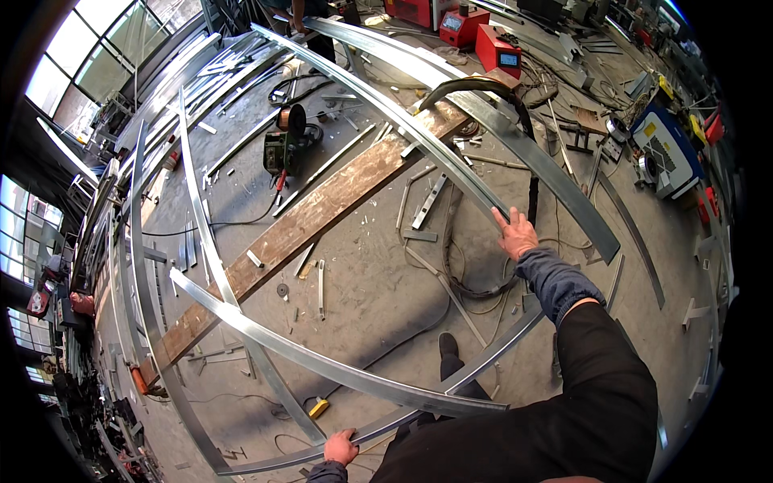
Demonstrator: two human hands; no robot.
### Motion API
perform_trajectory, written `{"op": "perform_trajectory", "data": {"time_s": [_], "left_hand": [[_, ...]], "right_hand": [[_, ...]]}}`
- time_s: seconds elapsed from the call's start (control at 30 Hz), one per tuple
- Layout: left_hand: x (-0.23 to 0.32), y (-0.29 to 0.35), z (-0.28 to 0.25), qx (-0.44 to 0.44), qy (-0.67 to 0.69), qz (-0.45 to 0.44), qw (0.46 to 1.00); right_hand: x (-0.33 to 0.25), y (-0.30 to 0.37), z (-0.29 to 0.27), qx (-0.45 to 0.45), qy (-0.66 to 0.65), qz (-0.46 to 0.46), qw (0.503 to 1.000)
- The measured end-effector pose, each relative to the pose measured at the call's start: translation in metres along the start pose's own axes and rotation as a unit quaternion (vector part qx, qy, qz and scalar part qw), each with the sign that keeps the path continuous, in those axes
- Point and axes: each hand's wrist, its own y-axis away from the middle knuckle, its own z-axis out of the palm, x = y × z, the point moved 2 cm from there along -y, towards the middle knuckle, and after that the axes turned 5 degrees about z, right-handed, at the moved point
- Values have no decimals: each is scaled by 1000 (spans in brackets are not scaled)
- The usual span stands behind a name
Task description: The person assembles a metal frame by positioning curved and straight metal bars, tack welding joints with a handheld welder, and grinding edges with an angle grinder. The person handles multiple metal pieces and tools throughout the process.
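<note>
My right hand reaches forward with its fingers stretched out and apart, fingertips at the near end of a long, narrow silver metal bar. That bar runs away to the far left, across a brown wooden plank. Low in the view, my left hand is closed on a metal bar of the frame lying near my feet; its fingertips are partly hidden. Another silver bar crosses in front of me, between my two hands. A wider metal channel lies just right of my right hand's bar.
Red machines stand at the far right, and a blue-and-white machine stands right. A green wire feeder sits beyond the plank. Cables, offcuts and a yellow tool lie on the floor. Another person is at the far end.
</note>
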Motion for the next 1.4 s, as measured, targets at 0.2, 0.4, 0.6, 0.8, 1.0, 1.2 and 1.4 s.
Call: {"op": "perform_trajectory", "data": {"time_s": [0.2, 0.4, 0.6, 0.8, 1.0, 1.2, 1.4], "left_hand": [[-2, 0, 3, 0, 0, 3, 1000], [-2, -2, 4, -3, 0, 1, 1000], [0, 1, 2, 5, 1, 5, 1000], [-5, 0, 8, 15, -9, 4, 1000], [-6, 0, 9, 18, -8, 6, 1000], [-4, -1, 6, 4, -11, -2, 1000], [-1, 0, 3, 8, -14, -1, 1000]], "right_hand": [[-2, -1, -5, -17, 2, 9, 1000], [0, 0, -2, 10, -3, -1, 1000], [-1, 0, 0, -1, 4, 3, 1000], [-1, -1, 0, 3, 17, 1, 1000], [-2, 0, -2, 4, 15, -1, 1000], [-2, 0, -2, -7, 17, 9, 1000], [-2, 0, -2, -11, 11, 12, 1000]]}}
